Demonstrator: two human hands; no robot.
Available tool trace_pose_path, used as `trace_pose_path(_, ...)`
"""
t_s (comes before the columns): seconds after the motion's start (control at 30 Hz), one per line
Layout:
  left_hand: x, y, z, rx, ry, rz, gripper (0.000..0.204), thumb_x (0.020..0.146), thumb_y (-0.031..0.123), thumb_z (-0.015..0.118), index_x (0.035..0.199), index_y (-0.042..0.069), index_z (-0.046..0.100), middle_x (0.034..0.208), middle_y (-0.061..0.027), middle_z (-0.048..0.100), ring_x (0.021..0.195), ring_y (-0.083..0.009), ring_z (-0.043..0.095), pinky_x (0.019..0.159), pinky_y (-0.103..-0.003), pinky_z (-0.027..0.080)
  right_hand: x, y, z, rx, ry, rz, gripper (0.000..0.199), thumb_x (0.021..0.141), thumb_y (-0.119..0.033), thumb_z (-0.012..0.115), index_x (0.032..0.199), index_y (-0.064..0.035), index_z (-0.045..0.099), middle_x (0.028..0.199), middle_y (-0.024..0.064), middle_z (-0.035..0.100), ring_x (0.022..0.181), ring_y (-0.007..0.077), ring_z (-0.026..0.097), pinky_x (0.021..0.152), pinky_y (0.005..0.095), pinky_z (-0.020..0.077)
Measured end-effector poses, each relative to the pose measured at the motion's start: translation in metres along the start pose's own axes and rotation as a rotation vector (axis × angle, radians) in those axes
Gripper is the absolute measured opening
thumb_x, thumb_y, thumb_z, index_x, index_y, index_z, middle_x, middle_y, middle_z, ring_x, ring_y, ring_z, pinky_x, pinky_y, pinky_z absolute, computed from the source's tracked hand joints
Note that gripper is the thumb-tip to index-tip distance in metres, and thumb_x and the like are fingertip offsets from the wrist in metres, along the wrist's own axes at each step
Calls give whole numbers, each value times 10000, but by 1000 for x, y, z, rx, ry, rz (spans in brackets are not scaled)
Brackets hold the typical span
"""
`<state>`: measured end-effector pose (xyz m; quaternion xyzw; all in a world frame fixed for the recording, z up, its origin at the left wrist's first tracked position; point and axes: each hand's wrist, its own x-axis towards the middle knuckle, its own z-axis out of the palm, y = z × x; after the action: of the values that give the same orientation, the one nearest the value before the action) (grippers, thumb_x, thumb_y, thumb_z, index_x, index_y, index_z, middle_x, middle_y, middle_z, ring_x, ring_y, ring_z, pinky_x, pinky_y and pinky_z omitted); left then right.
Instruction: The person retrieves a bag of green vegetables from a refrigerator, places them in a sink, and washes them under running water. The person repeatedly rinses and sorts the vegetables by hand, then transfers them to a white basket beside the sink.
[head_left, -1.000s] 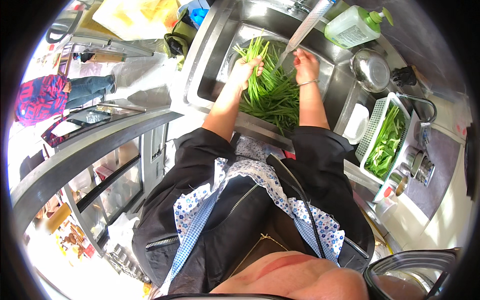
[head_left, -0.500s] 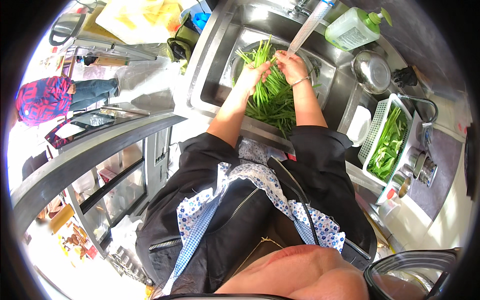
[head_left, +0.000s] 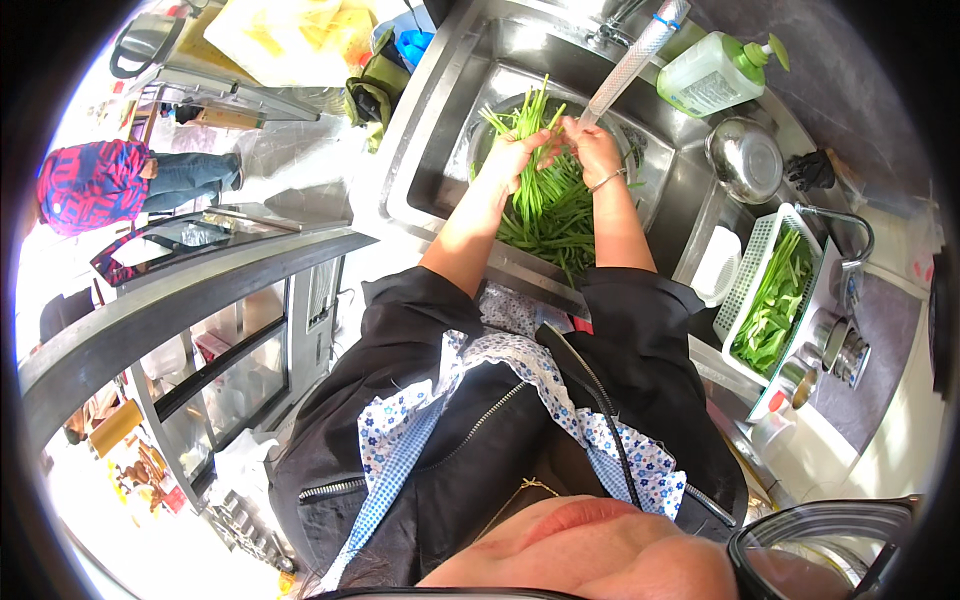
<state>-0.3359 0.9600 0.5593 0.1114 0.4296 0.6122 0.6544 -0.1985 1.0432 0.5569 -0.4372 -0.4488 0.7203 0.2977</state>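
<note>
A bunch of long thin green stalks (head_left: 540, 190), which look like chives, stands out of a pile of the same greens in a metal sink (head_left: 440, 110). My left hand (head_left: 518, 160) is closed round the upper part of the bunch, and pale stalk ends stick out above it. Close beside it, my right hand (head_left: 598, 152) has its fingers curled in beneath the mouth of a clear ribbed hose (head_left: 635, 70). Whatever those fingers pinch is hidden. The lower leaves spread between my forearms toward the sink's near edge.
On the right stand a pump bottle (head_left: 710, 75), an upturned metal bowl (head_left: 745, 160) and a white basket (head_left: 728, 320) of leafy greens. Beyond the sink's left rim lies a green bag (head_left: 378, 85). Another person (head_left: 95, 185) stands far left.
The whole view has shifted slightly. My right fingers have curled in lower, nearer my left hand, which still grips the bunch.
</note>
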Motion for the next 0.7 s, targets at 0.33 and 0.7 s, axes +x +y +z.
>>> trace_pose_path(0.33,-6,5,14,153,-64,-30,153,844,123,661,963,32,629,800,-44,636,581,-94,515,525,-230,421,-1,-17,-1,-27,-51,-26,193,850,-229,679,876,-38,665,797,11,639,654,84,522,604,256,422)
trace_pose_path(0.7,-12,8,-4,336,0,-37,135,849,169,667,899,45,650,743,-3,617,535,-50,463,454,-205,375,2,-44,-45,565,86,-355,203,938,-216,548,972,-15,559,700,28,514,602,144,459,652,328,459)
